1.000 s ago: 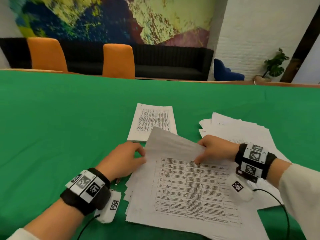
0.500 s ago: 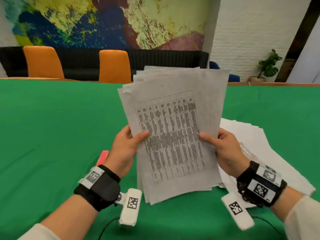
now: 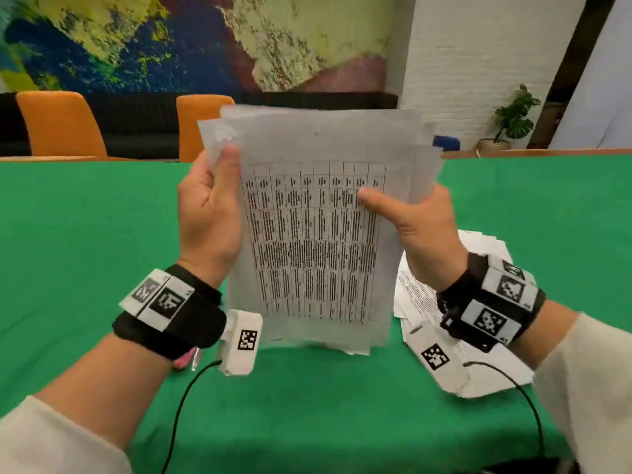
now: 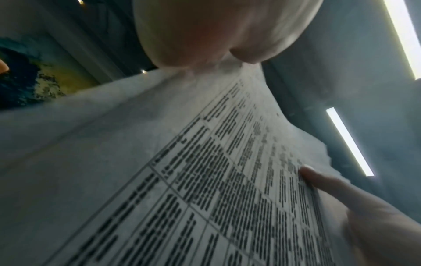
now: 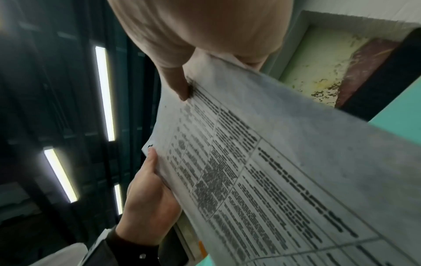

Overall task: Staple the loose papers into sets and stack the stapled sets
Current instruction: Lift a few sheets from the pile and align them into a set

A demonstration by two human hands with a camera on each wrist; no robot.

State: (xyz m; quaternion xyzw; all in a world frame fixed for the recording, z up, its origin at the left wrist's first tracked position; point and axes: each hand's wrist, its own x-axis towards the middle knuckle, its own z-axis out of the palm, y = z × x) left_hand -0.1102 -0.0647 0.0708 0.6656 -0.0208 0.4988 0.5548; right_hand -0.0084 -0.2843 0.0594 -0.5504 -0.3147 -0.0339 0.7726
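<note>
Papers (image 3: 318,234) stand upright above the green table (image 3: 85,251), gripped by left hand (image 3: 208,213) at nine o'clock and right hand (image 3: 424,230) at three. More loose sheets (image 3: 485,367) lie at four o'clock.

**An office meeting room or lounge**

A large table (image 3: 85,234) covered in green cloth is seen across the near scene. Two orange chairs (image 3: 58,123) are drawn up at its far edge, on the left. A long dark sofa (image 3: 136,131) is set behind them along the far wall, where a big abstract mural (image 3: 171,42) in blue, yellow and red is painted. A white brick wall (image 3: 485,63) and a potted plant (image 3: 513,119) are seen far right. Long strip lights (image 5: 104,93) are fitted overhead.
</note>
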